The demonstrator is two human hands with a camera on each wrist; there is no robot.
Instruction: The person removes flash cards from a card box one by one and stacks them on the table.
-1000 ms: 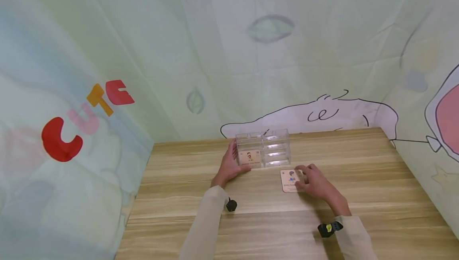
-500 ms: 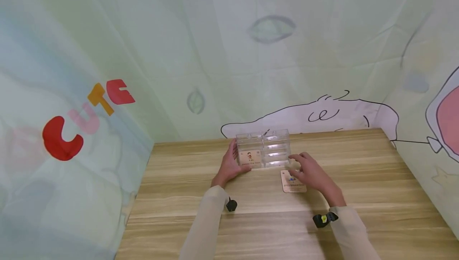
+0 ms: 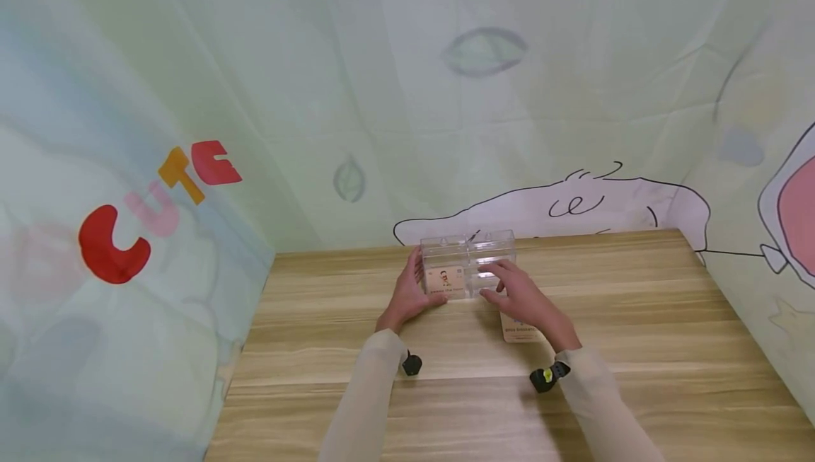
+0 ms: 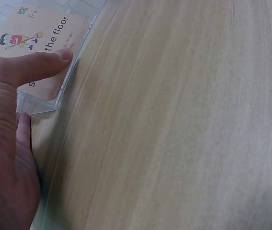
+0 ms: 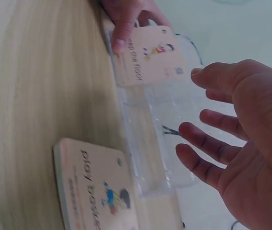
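A clear plastic card holder (image 3: pixel 443 248) with two side-by-side sections stands near the table's back edge. Its left section contains a "sweep the floor" picture card (image 4: pixel 40 24). My left hand (image 3: pixel 406 298) grips the holder's left end, the thumb across the card's lower front. Over the front of the right section hovers my right hand (image 3: pixel 525 301), its fingers spread and slightly bent with nothing between them. A stack of cards (image 5: pixel 97 187) lies on the table just in front of that section, "play basketball" on top. In the head view, the right hand partly covers this stack.
The wood-grain table (image 3: pixel 458 405) runs up to a cartoon-printed fabric backdrop (image 3: pixel 382 94) behind the holder. Black wrist-worn devices sit on the left wrist (image 3: pixel 412 364) and the right wrist (image 3: pixel 546 378).
My right hand has left the card stack and moved left and away from me, to the holder's right section. The left hand and the holder stay put.
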